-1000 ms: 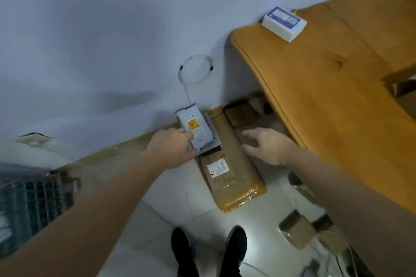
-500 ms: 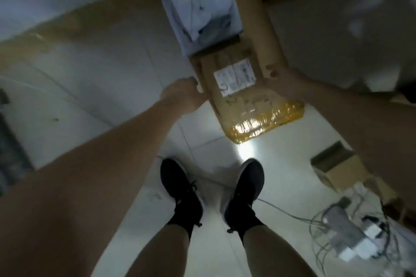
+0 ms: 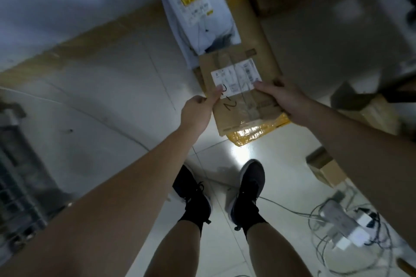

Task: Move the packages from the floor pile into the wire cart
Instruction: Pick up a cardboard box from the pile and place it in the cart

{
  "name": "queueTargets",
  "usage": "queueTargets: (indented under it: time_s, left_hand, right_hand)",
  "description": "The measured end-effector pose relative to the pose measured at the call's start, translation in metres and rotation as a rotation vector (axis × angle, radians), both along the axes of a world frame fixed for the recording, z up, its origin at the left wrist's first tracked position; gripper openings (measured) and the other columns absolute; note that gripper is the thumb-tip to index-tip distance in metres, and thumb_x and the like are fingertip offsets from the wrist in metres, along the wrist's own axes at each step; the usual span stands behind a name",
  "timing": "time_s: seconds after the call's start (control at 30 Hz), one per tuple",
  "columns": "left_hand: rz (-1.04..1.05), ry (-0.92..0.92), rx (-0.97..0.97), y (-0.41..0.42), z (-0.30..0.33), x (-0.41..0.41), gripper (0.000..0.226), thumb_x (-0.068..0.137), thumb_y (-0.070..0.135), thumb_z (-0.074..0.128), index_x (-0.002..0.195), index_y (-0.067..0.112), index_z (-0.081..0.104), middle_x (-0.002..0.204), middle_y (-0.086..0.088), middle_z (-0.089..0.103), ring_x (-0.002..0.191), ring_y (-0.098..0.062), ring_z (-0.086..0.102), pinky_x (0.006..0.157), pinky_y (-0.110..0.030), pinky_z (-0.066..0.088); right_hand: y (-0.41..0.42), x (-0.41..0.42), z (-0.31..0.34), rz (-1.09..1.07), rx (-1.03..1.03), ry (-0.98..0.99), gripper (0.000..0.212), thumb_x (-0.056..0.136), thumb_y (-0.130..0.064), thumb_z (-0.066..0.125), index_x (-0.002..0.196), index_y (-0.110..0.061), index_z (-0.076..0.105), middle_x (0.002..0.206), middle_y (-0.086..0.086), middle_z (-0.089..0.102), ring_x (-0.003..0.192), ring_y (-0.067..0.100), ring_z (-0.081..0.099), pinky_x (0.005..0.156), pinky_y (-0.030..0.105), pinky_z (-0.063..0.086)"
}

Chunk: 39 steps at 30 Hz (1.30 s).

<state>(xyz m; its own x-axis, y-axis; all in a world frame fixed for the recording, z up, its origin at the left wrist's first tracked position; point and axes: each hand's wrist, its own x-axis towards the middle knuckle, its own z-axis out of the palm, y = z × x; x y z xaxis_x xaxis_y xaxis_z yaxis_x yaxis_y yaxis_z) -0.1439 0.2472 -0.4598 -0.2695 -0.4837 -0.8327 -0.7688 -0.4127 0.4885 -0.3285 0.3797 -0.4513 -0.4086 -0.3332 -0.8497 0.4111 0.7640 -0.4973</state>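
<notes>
Both hands grip the long brown package point(image 3: 242, 101): left hand point(image 3: 198, 111) on its left edge, right hand point(image 3: 284, 100) on its right edge. A white mailer point(image 3: 198, 13) lies across its far end, seemingly resting there. Lift level so the mailer rides along, then swing left toward the wire cart point(image 3: 15, 186).

Floor point(image 3: 117, 101): pale glossy tile w/ grout lines, bright glare spot just in front of the shoes point(image 3: 225, 195), which stand side by side on it. Long brown box point(image 3: 245, 96) lies on the tile w/ yellow-taped near end; whether that end is lifted can't be told. Small box point(image 3: 326, 168) sits right of the shoes. Power strip point(image 3: 342, 222) & tangled cables point(image 3: 382, 243) lie at lower right. Wire cart point(image 3: 15, 182) stands at left edge.
</notes>
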Motion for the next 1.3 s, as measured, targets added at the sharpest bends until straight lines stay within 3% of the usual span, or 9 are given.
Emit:
queueTargets:
  time_s: [0.1, 0.23, 0.33, 0.47, 0.67, 0.77, 0.9, 1.13, 1.3]
  left_hand:
    - [0.234, 0.115, 0.037, -0.013, 0.086, 0.004, 0.056, 0.091, 0.063, 0.068, 0.107, 0.011, 0.054, 0.105, -0.002, 0.068, 0.092, -0.015, 0.069, 0.074, -0.029, 0.055]
    - [0.511, 0.345, 0.122, -0.042, 0.22, 0.014, 0.052, 0.091, 0.041, 0.079, 0.117, 0.013, 0.043, 0.118, -0.011, 0.065, 0.097, -0.022, 0.073, 0.08, -0.039, 0.062]
    - [0.51, 0.46, 0.079, -0.059, 0.339, 0.026, 0.069, 0.082, 0.039, 0.083, 0.134, 0.013, 0.046, 0.127, -0.01, 0.068, 0.105, -0.024, 0.075, 0.087, -0.043, 0.062]
    - [0.444, 0.574, -0.028, -0.06, 0.491, 0.058, 0.063, 0.087, 0.037, 0.081, 0.14, 0.025, 0.05, 0.124, -0.003, 0.075, 0.105, -0.024, 0.077, 0.098, -0.052, 0.059]
    - [0.472, 0.666, -0.224, 0.0, 0.658, 0.136, 0.064, 0.093, 0.035, 0.077, 0.145, 0.031, 0.041, 0.123, -0.001, 0.072, 0.082, -0.013, 0.079, 0.057, -0.027, 0.061]
    - [0.565, 0.653, -0.309, 0.032, 0.694, 0.185, 0.06, 0.093, 0.046, 0.073, 0.143, 0.036, 0.042, 0.119, -0.001, 0.074, 0.093, -0.019, 0.076, 0.066, -0.033, 0.061]
    - [0.745, 0.701, -0.384, 0.072, 0.724, 0.261, 0.062, 0.087, 0.051, 0.077, 0.139, 0.036, 0.046, 0.115, -0.006, 0.077, 0.104, -0.03, 0.076, 0.094, -0.056, 0.061]
    - [0.979, 0.761, -0.582, 0.124, 0.763, 0.428, 0.054, 0.087, 0.043, 0.08, 0.132, 0.025, 0.055, 0.109, -0.009, 0.08, 0.099, -0.031, 0.078, 0.095, -0.059, 0.059]
    - [1.036, 0.727, -0.687, 0.158, 0.772, 0.572, 0.085, 0.071, 0.064, 0.084, 0.141, 0.025, 0.057, 0.12, -0.011, 0.077, 0.108, -0.036, 0.076, 0.099, -0.064, 0.055]
  right_hand:
    - [-0.018, 0.016, 0.085, -0.115, -0.066, -0.074, 0.07, 0.071, -0.044, 0.091, 0.128, -0.018, 0.06, 0.114, 0.006, 0.078, 0.103, 0.028, 0.077, 0.096, 0.057, 0.059]
    - [-0.049, 0.038, 0.227, -0.155, -0.163, -0.066, 0.047, 0.083, -0.041, 0.084, 0.118, -0.021, 0.061, 0.112, 0.01, 0.077, 0.102, 0.032, 0.076, 0.094, 0.056, 0.06]
    - [-0.064, 0.051, 0.341, -0.112, -0.284, -0.064, 0.045, 0.089, -0.044, 0.077, 0.128, -0.028, 0.061, 0.118, 0.008, 0.076, 0.109, 0.033, 0.074, 0.098, 0.057, 0.057]
    - [-0.07, 0.068, 0.489, 0.035, -0.471, -0.112, 0.043, 0.096, -0.042, 0.066, 0.137, -0.03, 0.062, 0.126, 0.005, 0.075, 0.117, 0.029, 0.071, 0.104, 0.05, 0.054]
    - [-0.048, 0.112, 0.653, 0.379, -0.57, -0.132, 0.054, 0.093, -0.051, 0.067, 0.138, -0.022, 0.061, 0.126, 0.011, 0.075, 0.116, 0.03, 0.072, 0.098, 0.045, 0.055]
    - [-0.042, 0.151, 0.703, 0.519, -0.622, -0.075, 0.06, 0.087, -0.05, 0.073, 0.137, -0.021, 0.061, 0.122, 0.01, 0.077, 0.111, 0.028, 0.074, 0.091, 0.041, 0.059]
    - [-0.035, 0.221, 0.746, 0.72, -0.649, -0.036, 0.061, 0.087, -0.058, 0.073, 0.137, -0.026, 0.063, 0.121, 0.006, 0.077, 0.115, 0.028, 0.073, 0.108, 0.052, 0.052]
    - [-0.026, 0.387, 0.805, 1.012, -0.717, -0.018, 0.042, 0.095, -0.053, 0.063, 0.127, -0.027, 0.07, 0.116, 0.005, 0.079, 0.117, 0.029, 0.072, 0.114, 0.052, 0.046]
    - [-0.014, 0.53, 0.823, 1.184, -0.776, -0.02, 0.039, 0.098, -0.053, 0.06, 0.125, -0.027, 0.07, 0.112, 0.002, 0.08, 0.114, 0.027, 0.072, 0.107, 0.047, 0.051]
